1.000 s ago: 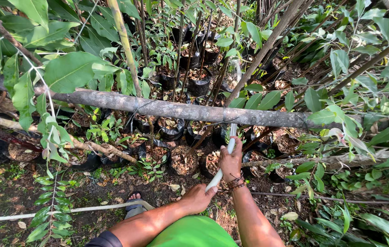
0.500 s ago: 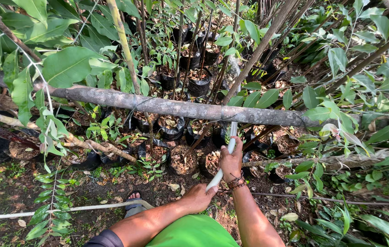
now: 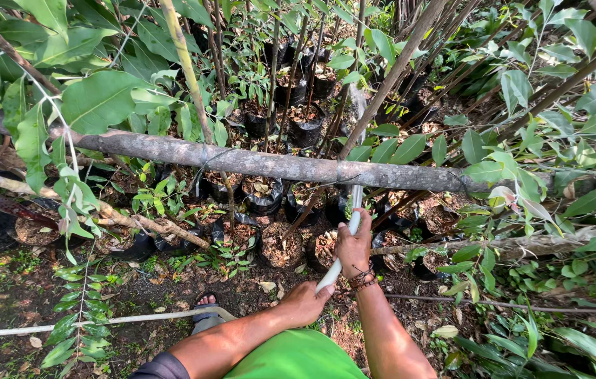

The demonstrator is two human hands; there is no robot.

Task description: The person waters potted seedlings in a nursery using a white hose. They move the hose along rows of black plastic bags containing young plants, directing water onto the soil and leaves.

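Observation:
My right hand [image 3: 354, 245] grips a white hose [image 3: 351, 226] near its front end, which points up toward the horizontal log [image 3: 256, 163]. My left hand [image 3: 305, 303] holds the same hose lower down, close to my green shirt. The hose trails left along the ground past my sandalled foot [image 3: 205, 309]. A thin stream of water [image 3: 358, 105] shows beyond the log, over black nursery bags [image 3: 264, 200] with young saplings. Beaded bracelets sit on my right wrist [image 3: 362, 279].
A thick grey log crosses the view at chest height, tied with wire to slanted poles [image 3: 396, 70]. Several black soil-filled bags [image 3: 280, 245] stand in rows under it. Dense leafy branches [image 3: 564, 175] crowd the right side; leaf-littered dirt [image 3: 3, 302] lies at left.
Nothing has visibly changed besides slight camera sway; both hands stay on the hose in the same place.

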